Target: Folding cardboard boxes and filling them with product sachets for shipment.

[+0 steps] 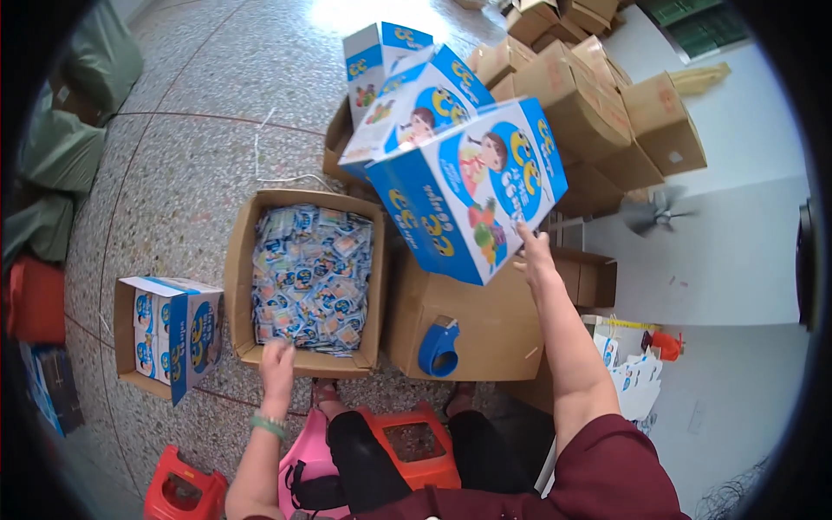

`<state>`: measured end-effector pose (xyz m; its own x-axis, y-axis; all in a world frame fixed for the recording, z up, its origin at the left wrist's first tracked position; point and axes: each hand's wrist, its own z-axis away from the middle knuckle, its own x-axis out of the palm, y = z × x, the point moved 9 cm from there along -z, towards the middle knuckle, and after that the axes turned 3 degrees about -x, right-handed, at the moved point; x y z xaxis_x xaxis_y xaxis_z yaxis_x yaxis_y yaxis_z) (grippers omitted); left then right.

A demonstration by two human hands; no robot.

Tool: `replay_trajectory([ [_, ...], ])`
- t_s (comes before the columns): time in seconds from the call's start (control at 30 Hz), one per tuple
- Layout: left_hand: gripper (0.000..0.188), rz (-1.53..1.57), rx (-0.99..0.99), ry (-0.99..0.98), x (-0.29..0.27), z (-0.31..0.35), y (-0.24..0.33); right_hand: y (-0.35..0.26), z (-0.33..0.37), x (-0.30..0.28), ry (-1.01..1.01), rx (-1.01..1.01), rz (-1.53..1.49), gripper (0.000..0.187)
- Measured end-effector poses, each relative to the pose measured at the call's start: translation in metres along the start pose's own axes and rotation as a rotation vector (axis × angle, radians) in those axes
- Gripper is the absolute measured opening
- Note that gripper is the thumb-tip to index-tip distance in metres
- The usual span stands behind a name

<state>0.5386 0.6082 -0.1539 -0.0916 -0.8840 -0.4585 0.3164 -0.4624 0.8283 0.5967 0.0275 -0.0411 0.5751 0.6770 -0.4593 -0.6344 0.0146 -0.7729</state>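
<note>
My right hand (536, 255) reaches to the near right side of a blue-and-white printed box (472, 195). Its fingers are stretched out and apart, touching or almost touching the box. That box sits tilted over the far edge of a closed brown carton (464, 308). Above the near rim of an open brown carton (237, 286) is my left hand (277, 357), its fingers curled closed; whatever they hold, if anything, is hidden. Small printed packets (308, 273) fill the open carton. A blue tape dispenser (439, 348) rests on the closed carton.
More printed boxes (368, 69) lean beyond the tilted one. Brown cartons (568, 100) are stacked at the far right. Left of the packets stands a carton of white boxes (198, 334). Red stools (425, 472) are near my legs, and a fan (656, 212) stands at right.
</note>
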Motion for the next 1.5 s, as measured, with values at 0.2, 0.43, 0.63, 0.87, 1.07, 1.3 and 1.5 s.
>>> replay_trajectory([
  [0.2,0.046,0.412,0.249,-0.2,0.119,-0.11,0.28,0.076,-0.014,0.037,-0.491,0.264,-0.377,0.078],
  [0.43,0.08,-0.004,0.501,0.059,0.204,-0.179,0.371,0.056,0.0,0.049,-0.662,0.06,-0.453,0.067],
  [0.63,0.06,-0.019,0.361,0.089,0.165,-0.185,0.344,0.073,0.002,0.052,-0.667,-0.007,-0.557,0.067],
  [0.87,0.039,0.298,0.624,-0.075,0.168,-0.064,0.352,0.091,0.016,0.01,-0.592,-0.049,-0.592,0.062],
  [1.07,0.034,0.514,0.724,-0.141,0.173,0.029,0.33,0.068,0.035,-0.098,-0.41,-0.464,-0.776,0.07],
  [1.3,0.022,0.546,0.347,-0.495,0.296,0.026,0.281,0.187,0.133,-0.175,0.119,-0.581,-0.43,0.055],
  [1.5,0.058,0.83,-0.128,-0.636,0.347,0.056,0.254,0.279,0.204,-0.171,0.048,-0.528,-0.359,0.051],
])
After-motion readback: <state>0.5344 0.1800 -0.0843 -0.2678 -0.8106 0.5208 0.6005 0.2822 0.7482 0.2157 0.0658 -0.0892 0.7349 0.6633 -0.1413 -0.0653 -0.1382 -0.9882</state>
